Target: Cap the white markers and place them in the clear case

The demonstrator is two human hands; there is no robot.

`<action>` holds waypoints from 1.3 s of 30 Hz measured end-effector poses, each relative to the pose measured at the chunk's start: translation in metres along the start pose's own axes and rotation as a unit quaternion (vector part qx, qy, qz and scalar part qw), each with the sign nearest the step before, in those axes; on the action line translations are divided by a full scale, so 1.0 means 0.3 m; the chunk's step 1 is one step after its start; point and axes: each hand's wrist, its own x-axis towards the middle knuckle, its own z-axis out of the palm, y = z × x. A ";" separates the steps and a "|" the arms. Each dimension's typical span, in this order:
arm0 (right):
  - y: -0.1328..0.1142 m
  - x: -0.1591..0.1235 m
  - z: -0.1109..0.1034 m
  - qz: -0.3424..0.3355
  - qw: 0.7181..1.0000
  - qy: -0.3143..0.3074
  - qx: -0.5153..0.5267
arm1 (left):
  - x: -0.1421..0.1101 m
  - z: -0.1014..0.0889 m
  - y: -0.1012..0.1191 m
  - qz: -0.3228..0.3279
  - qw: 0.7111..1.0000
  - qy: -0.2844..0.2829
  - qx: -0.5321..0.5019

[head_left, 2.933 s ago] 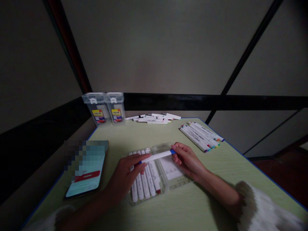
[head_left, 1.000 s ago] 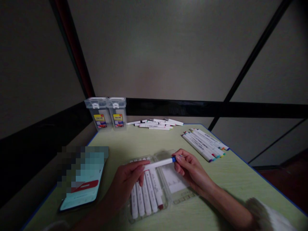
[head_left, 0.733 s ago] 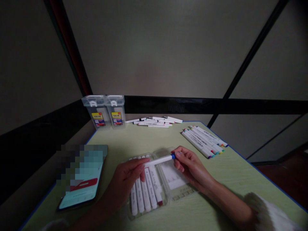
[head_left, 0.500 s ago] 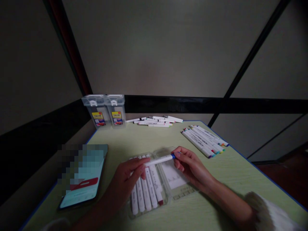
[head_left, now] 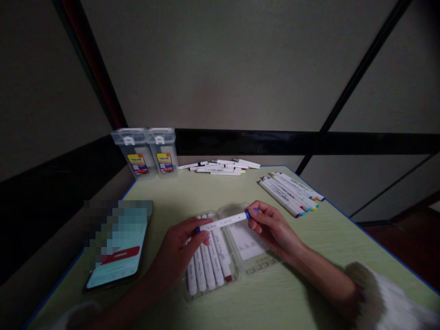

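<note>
Both hands hold one white marker with blue ends (head_left: 223, 222) level above an open clear plastic case (head_left: 229, 275). My left hand (head_left: 178, 250) pinches its left end, and my right hand (head_left: 271, 227) pinches the right end. Several white markers (head_left: 208, 263) lie side by side in the left half of the case. Its right half, the lid (head_left: 249, 243), lies flat with a printed label showing through.
A phone (head_left: 117, 250) with a lit screen lies at the left of the pale green table (head_left: 192, 195). Two upright clear marker boxes (head_left: 147, 153) stand at the back left. A loose pile of markers (head_left: 220, 167) sits at the back, and a neat row (head_left: 290, 192) at the right.
Both hands still hold the marker over the case. My left fingers have slid so the marker's blue left end now shows; the view has shifted slightly.
</note>
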 end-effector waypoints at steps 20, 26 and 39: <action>0.015 0.001 -0.005 -0.015 0.999 0.003 -0.037 | 0.004 0.006 -0.017 0.032 0.997 -0.010 0.064; 0.016 0.000 -0.010 -0.027 0.999 -0.012 -0.032 | -0.006 0.007 -0.026 0.000 0.999 -0.041 0.024; 0.009 -0.007 0.002 -0.033 0.998 -0.011 -0.047 | -0.006 0.005 -0.013 0.004 0.999 -0.035 0.004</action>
